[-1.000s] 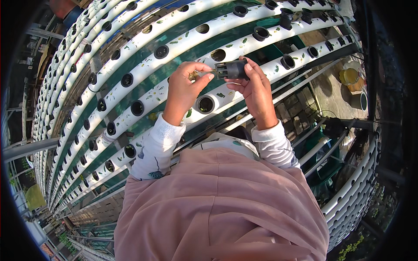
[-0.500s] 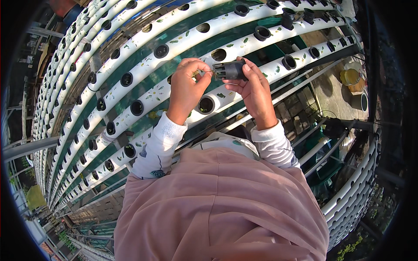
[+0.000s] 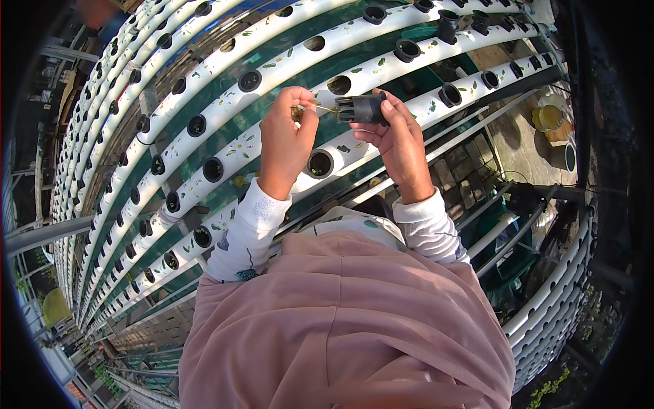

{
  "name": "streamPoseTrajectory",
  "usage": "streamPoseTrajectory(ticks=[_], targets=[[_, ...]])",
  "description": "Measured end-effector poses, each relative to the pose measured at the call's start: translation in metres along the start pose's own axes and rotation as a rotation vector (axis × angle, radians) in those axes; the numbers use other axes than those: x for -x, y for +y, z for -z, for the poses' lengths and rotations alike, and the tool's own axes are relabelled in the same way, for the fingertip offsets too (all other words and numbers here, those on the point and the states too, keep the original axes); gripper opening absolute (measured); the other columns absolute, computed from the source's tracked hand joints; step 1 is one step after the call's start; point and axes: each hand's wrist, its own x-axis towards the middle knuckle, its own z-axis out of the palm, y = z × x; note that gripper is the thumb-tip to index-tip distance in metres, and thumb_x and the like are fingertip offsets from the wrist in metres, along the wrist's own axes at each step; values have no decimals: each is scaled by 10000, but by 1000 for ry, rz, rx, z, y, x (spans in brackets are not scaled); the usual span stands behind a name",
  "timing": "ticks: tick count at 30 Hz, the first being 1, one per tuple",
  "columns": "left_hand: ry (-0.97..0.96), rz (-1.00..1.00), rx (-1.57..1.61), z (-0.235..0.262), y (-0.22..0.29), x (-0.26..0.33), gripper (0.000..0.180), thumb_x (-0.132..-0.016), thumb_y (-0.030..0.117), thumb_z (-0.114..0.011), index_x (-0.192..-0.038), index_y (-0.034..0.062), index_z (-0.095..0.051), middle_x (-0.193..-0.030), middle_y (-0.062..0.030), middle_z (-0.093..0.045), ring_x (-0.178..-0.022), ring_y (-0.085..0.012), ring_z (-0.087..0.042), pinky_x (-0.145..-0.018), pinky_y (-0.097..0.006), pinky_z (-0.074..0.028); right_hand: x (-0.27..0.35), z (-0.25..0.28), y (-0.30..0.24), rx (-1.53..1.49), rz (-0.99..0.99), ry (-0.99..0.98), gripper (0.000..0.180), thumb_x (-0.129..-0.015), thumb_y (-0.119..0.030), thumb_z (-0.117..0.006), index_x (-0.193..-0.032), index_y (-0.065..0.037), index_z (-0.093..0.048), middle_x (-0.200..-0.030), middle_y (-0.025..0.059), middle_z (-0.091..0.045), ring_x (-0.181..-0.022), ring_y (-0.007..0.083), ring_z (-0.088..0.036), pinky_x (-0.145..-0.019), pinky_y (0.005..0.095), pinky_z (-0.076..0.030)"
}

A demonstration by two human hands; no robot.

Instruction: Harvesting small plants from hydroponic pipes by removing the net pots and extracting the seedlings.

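My right hand (image 3: 398,140) grips a black slotted net pot (image 3: 364,109) lying on its side, its slotted end turned toward my left hand. A thin pale strand (image 3: 325,108), perhaps a root or stem, stretches from that end to my left hand (image 3: 289,140). Thumb and fingers of the left hand pinch this strand. Both hands are above the white planting pipes (image 3: 354,146). Just below them, a black pot (image 3: 320,163) with bits of green inside sits in a hole of the nearest pipe. An uncovered hole (image 3: 339,85) shows beyond the hands.
Rows of white pipes curve away to the left, many holes holding black pots (image 3: 213,169). Leaf scraps lie scattered on them. Stacked black pots (image 3: 447,27) stand at the far right. A yellowish container (image 3: 547,118) rests on the ground at right, near metal rails (image 3: 501,238).
My left hand has drawn slightly left, away from the net pot, and more of the thin strand shows between them. The right hand keeps its hold on the pot.
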Motion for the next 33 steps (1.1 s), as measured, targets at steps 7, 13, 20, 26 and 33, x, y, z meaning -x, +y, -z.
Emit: streamPoseTrajectory(ticks=[7,13,20,26,33], targets=[[-113,-18,-15,4,0,2,261,-857,32,-664,-1118,43,-648,-1076,-55,-635,-842,-89,-586,-608,-234,-496,0,2,1,-52,6,-3,530,-1002,-282,-542,-1385,55,-399,-1111,172,-637,-888,233,-696,-788,329,-572],[-103,-120,-61,1,0,0,148,-830,55,-719,-977,43,-703,-1101,-84,-629,-858,-147,-603,-715,-271,-496,0,2,2,-62,-8,-15,518,-1003,-267,-538,-1379,61,-399,-1116,179,-628,-884,243,-697,-786,334,-576],[-31,-165,-33,-4,-7,-1,85,-812,62,-730,-890,40,-706,-1045,-97,-628,-789,-169,-600,-698,-293,-508,-1,-1,3,-66,-13,-23,503,-1002,-250,-535,-1373,63,-404,-1110,186,-632,-886,244,-699,-783,331,-577],[56,-164,-11,-10,-10,-2,66,-827,71,-728,-870,32,-696,-1044,-104,-626,-800,-176,-610,-686,-283,-512,-1,-1,4,-57,-19,-24,490,-999,-240,-541,-1364,60,-412,-1116,189,-633,-878,244,-702,-782,329,-579],[57,-138,20,-12,-11,-2,86,-839,79,-726,-881,13,-691,-1045,-112,-635,-840,-162,-612,-695,-275,-507,-1,1,4,-69,-16,-13,474,-996,-242,-554,-1345,54,-429,-1119,185,-633,-876,242,-702,-784,329,-580]])
